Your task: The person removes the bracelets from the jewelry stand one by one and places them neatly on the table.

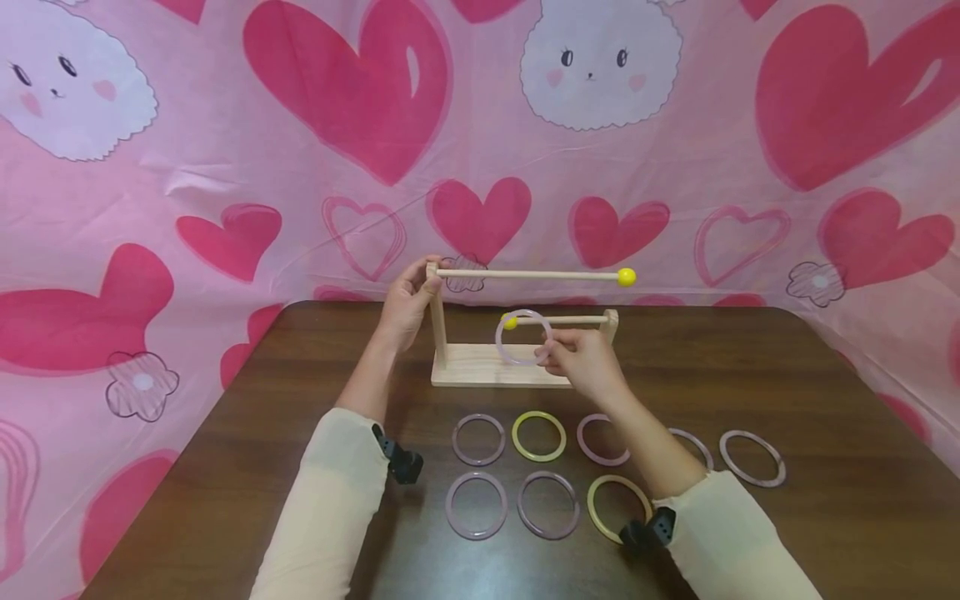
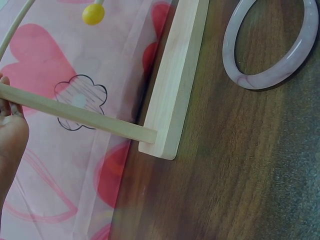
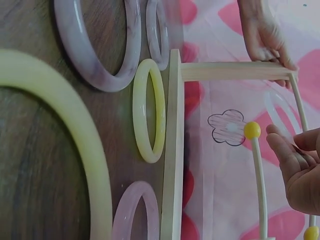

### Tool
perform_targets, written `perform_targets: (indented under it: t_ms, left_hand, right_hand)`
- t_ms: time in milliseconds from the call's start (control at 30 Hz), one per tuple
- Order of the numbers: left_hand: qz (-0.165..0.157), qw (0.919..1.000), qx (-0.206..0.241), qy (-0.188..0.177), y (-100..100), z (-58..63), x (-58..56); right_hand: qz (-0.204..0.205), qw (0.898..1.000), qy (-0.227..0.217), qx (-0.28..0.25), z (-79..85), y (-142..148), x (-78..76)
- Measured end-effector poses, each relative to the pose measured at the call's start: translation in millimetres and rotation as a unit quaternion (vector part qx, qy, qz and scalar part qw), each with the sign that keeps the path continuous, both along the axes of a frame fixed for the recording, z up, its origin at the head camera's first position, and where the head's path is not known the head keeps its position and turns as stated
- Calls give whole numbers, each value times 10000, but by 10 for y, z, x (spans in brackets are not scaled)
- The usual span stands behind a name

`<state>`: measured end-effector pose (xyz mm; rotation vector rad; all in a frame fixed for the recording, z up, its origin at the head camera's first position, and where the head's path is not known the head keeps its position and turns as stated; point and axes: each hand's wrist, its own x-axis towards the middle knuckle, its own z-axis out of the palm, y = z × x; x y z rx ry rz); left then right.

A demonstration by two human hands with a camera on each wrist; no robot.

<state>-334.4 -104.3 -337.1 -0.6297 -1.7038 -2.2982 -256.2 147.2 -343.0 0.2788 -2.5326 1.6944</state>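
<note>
A wooden bangle stand (image 1: 491, 377) has two rods on posts, each tipped with a yellow ball. My left hand (image 1: 405, 310) holds the top of the left post (image 2: 80, 115), where the upper rod (image 1: 525, 274) begins. Between thumb and fingers, my right hand (image 1: 588, 367) pinches a pale lavender bangle (image 1: 498, 340). From the head, this bangle overlaps the yellow ball (image 1: 510, 321) of the lower rod. In the right wrist view it hangs beside that ball, near the upper rod, and does not appear threaded on either. The right post (image 1: 612, 323) is partly hidden behind my right hand.
Several bangles lie in two rows on the dark wooden table (image 1: 360, 367) in front of the stand. A yellow bangle (image 1: 539, 459) and a second yellow one (image 1: 592, 502) are among lavender ones. One lavender bangle (image 1: 752, 483) lies far right. A heart-patterned cloth (image 1: 480, 150) hangs behind.
</note>
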Motion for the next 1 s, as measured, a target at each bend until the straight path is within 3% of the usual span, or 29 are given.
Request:
perform_targets:
  t_ms: [1000]
  left_hand:
    - [-9,10000,44,-40,5,-1,-15]
  right_hand:
    - [14,9989,-133,452,-45,445,268]
